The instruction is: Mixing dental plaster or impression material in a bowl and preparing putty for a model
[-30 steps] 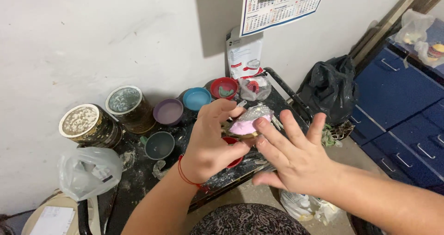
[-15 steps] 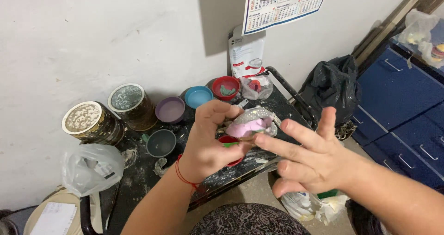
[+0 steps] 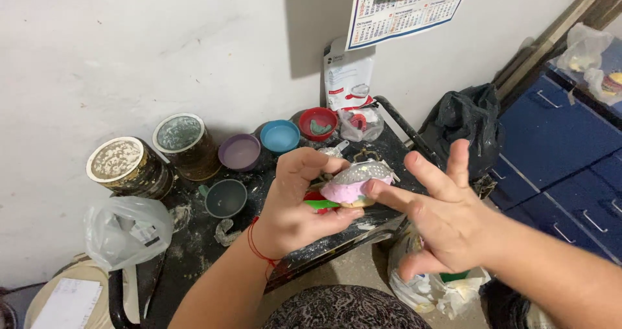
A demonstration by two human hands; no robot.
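1. We're clenching the left hand (image 3: 295, 206) around a pink-filled perforated metal tray (image 3: 355, 181), held above the dark desk (image 3: 194, 238).
2. Right hand (image 3: 447, 219) is released, index fingertip touching the pink edge.
3. We're judging it light; metal stiff, pink mass soft, so hold by the metal rim.

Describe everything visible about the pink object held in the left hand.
The pink object is a lump of soft-looking pink paste packed into a perforated metal tray, whose speckled grey curve shows on top. It is held roughly level above the dark cluttered table. The left hand cups it from below; a right hand fingertip touches its edge.
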